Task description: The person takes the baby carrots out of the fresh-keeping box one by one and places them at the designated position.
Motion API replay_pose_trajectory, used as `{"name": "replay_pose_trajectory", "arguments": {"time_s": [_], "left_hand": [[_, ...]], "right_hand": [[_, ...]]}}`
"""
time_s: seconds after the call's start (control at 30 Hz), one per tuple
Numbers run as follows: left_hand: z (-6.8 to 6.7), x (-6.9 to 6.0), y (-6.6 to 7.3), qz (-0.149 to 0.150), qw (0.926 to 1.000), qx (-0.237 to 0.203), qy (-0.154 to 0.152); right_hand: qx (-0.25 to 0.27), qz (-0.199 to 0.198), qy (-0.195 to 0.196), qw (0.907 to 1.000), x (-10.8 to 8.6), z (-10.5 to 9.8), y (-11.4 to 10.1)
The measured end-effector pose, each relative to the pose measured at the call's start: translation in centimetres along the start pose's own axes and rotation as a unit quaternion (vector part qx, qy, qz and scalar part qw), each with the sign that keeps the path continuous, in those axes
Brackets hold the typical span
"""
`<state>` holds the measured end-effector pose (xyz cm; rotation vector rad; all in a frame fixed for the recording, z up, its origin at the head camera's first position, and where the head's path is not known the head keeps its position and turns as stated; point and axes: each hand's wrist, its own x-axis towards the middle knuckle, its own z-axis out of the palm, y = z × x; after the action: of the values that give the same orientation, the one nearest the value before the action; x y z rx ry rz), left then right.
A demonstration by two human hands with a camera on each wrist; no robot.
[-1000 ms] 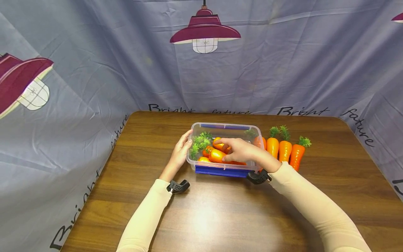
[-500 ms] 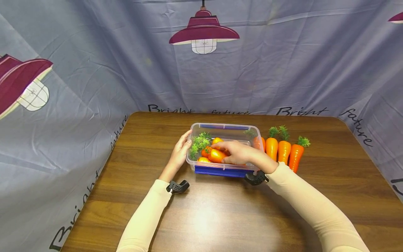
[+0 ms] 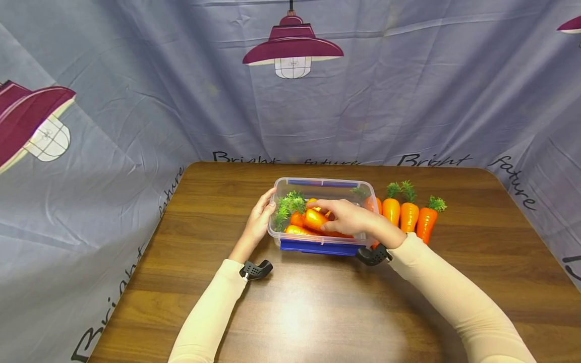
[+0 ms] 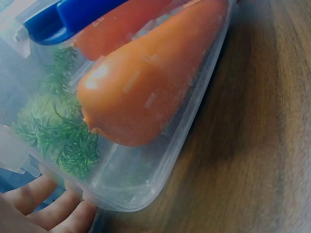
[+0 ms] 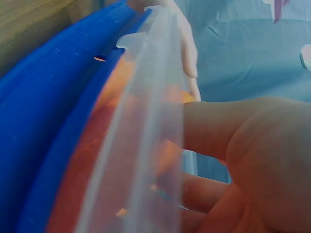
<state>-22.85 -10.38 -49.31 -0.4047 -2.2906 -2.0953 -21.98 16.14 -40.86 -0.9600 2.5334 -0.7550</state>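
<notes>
A clear plastic box (image 3: pixel 323 240) with blue latches holds several orange carrots (image 3: pixel 299 230), their green tops (image 3: pixel 289 204) toward its left end. Against the left wall rests my left hand (image 3: pixel 259 218), fingers extended; in the left wrist view its fingers (image 4: pixel 56 208) touch the outside of the box (image 4: pixel 160 194), near a large carrot (image 4: pixel 136 87). My right hand (image 3: pixel 347 217) reaches over the right part of the box, fingers and thumb bent around a carrot (image 3: pixel 314 219) inside. The right wrist view shows the thumb (image 5: pixel 209 126) beyond the rim; the fingertips are hidden.
Outside the box, at its right, several more carrots (image 3: pixel 409 217) lie on the wooden table (image 3: pixel 317 302), green tops toward the back. One sits close against the box's right wall. A grey-blue curtain (image 3: pixel 363 101) with printed lamps stands behind the table.
My right hand dipped lower into the box, then rose slightly and shifted right. The carrots near it have turned and shifted a little. My left hand has stayed at the left wall.
</notes>
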Motion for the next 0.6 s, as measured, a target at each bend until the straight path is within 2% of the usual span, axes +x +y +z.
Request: {"name": "replay_pose_trajectory", "arguments": {"time_s": [0.37, 0.5, 0.6], "left_hand": [[-0.1, 0.0, -0.3, 0.004, 1.0, 0.0, -0.001], [-0.1, 0.0, -0.2, 0.002, 1.0, 0.001, 0.001], [-0.1, 0.0, -0.2, 0.0, 1.0, 0.0, 0.001]], "right_hand": [[0.045, 0.007, 0.073, 0.9963, -1.1, -2.1, 0.4], [0.079, 0.031, 0.1, 0.9913, -2.0, -3.6, 0.9], [0.113, 0.071, 0.115, 0.9844, -3.0, -4.9, 1.3]]}}
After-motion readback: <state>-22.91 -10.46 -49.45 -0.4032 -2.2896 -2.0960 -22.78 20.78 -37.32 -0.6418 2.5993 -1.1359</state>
